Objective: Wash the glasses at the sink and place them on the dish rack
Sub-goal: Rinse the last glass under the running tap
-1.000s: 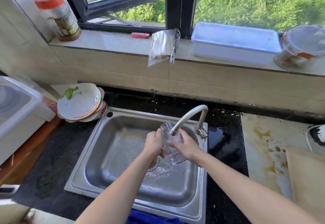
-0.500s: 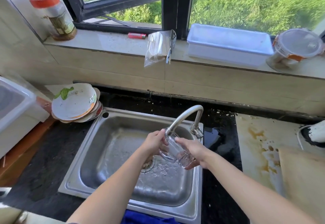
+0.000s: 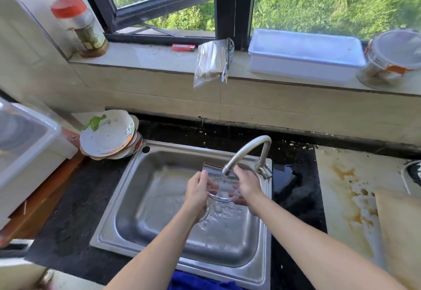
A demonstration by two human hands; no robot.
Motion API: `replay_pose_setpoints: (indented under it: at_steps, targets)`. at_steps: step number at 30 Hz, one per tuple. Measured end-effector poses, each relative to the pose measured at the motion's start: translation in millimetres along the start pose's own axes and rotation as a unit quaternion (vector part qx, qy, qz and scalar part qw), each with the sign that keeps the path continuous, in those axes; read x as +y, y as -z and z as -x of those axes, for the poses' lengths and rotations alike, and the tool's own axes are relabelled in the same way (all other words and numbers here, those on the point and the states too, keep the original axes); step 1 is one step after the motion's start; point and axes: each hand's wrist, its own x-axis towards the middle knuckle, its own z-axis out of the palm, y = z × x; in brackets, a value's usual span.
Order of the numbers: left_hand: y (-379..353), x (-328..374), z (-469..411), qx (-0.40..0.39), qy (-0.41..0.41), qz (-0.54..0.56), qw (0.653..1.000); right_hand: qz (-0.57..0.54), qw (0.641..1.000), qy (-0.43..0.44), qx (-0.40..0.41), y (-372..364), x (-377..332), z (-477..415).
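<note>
Both your hands are on the clear glass (image 3: 224, 192), held over the steel sink (image 3: 159, 210) directly under the faucet spout (image 3: 245, 151). Your left hand (image 3: 197, 192) has its fingers curled round the glass's left side, and your right hand (image 3: 248, 187) wraps the right side. The glass is tilted and clear of the basin floor. Water runs from the spout onto it and pools around the drain below. A stack of dirty plates (image 3: 109, 134) sits on the counter at the sink's back-left corner. A blue cloth (image 3: 193, 281) hangs at the sink's near edge.
</note>
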Motion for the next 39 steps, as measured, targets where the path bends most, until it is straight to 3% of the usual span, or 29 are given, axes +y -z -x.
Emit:
replay_pose_setpoints:
  at_steps: [4, 8, 10, 13, 16, 20, 23, 26, 29, 32, 34, 37, 39]
  targets:
    - [3.7, 4.3, -13.7, -0.039, 0.127, 0.043, 0.990, 0.095, 0.987, 0.132, 0.017, 11.0, 7.2, 3.4]
    - [7.3, 7.1, -18.4, 0.011, 0.228, 0.296, 0.928, 0.023, 0.991, 0.130, -0.027, 25.5, -7.0, 13.7]
    - [10.0, 1.2, -18.7, -0.068, 0.239, 0.336, 0.908, -0.013, 0.995, 0.095, -0.018, 33.1, -17.9, 13.7]
    - [8.6, -0.1, -14.2, -0.224, 0.249, 0.195, 0.922, 0.028, 0.994, 0.094, -0.043, 40.7, -24.5, 12.5]
    - [3.7, 2.7, -10.9, -0.252, 0.199, 0.084, 0.943, 0.032, 0.993, 0.104, -0.052, 36.4, -23.4, 10.7]
    - [-7.5, 4.5, -11.2, -0.165, 0.064, 0.015, 0.984, 0.173, 0.966, 0.137, 0.133, 10.4, -11.3, 0.5]
    - [-5.8, 3.4, -13.1, -0.103, -0.018, -0.090, 0.991, 0.234, 0.947, 0.194, 0.100, -15.3, 11.4, 13.0]
    - [2.4, 2.1, -8.1, -0.082, -0.081, -0.153, 0.981, 0.202, 0.959, 0.194, 0.044, -8.6, 14.1, 1.9]
    - [-1.5, -2.3, -1.7, -0.064, -0.154, -0.247, 0.955, 0.067, 0.991, 0.078, 0.083, -2.9, 0.9, -11.9]
    - [-1.3, -8.7, -9.9, -0.008, -0.196, -0.315, 0.929, 0.103, 0.992, 0.055, 0.044, -24.7, 10.0, -6.9]
    - [1.0, -10.8, -12.3, 0.000, -0.228, -0.333, 0.915, 0.087, 0.995, 0.038, 0.023, -28.1, 15.8, -7.7]
    - [1.9, -9.6, -3.0, -0.019, -0.323, -0.324, 0.889, -0.038, 0.997, -0.056, 0.035, -9.1, -1.8, -13.8]
    - [1.6, -7.8, 1.9, -0.022, -0.350, -0.314, 0.882, -0.063, 0.996, -0.063, 0.026, -1.7, -14.3, -9.6]
